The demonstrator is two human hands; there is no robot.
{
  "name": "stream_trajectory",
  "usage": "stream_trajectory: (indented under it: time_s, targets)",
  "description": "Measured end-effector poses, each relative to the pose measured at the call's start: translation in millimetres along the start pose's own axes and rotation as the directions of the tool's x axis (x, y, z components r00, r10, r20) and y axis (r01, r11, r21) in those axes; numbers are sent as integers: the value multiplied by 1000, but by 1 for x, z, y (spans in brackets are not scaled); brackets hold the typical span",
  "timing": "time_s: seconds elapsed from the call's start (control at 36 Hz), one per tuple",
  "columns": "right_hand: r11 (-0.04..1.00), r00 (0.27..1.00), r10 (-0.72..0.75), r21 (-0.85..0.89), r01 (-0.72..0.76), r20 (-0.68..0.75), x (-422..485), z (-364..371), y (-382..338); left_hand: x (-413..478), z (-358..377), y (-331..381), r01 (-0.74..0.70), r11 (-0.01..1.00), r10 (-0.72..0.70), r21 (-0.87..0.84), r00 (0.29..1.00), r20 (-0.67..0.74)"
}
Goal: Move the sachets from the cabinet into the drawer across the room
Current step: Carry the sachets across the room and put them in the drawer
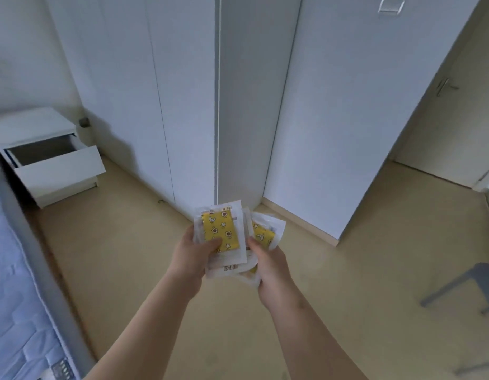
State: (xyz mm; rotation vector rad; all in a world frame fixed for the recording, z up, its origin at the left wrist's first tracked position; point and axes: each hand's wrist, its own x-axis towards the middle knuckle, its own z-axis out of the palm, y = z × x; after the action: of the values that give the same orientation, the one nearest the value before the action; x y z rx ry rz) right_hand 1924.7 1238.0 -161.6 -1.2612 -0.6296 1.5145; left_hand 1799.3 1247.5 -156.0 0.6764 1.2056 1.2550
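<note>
Both hands hold a loose stack of several sachets point(222, 231), clear white packets with yellow star-patterned inserts, at chest height over the floor. My left hand point(192, 256) grips the stack's left side, thumb on the top sachet. My right hand point(266, 266) grips the right side and underside. A white bedside unit stands at the far left with its top drawer point(59, 167) pulled open; the part of its grey inside that shows holds nothing. The white cabinet point(188, 100) straight ahead has its doors closed.
A bed with a pale blue mattress point(15, 283) runs along the left edge. A grey stool point(468, 289) stands at the right. A closed beige room door point(454, 119) is at the far right. Open beige floor lies between me and the bedside unit.
</note>
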Motion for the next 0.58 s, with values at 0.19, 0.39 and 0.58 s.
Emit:
stream_trajectory:
  time_s: [0.19, 0.39, 0.58]
  targets:
    - [997, 988, 64, -39, -59, 144, 109, 84, -19, 107, -34, 49, -60, 998, 59, 3, 974, -217]
    - [989, 942, 122, -123, -88, 312, 224, 164, -24, 214, -73, 81, -104, 994, 89, -21, 921, -379]
    - [976, 871, 198, -169, -135, 449, 334, 244, -53, 317, -101, 126, -124, 987, 54, -103, 856, -514]
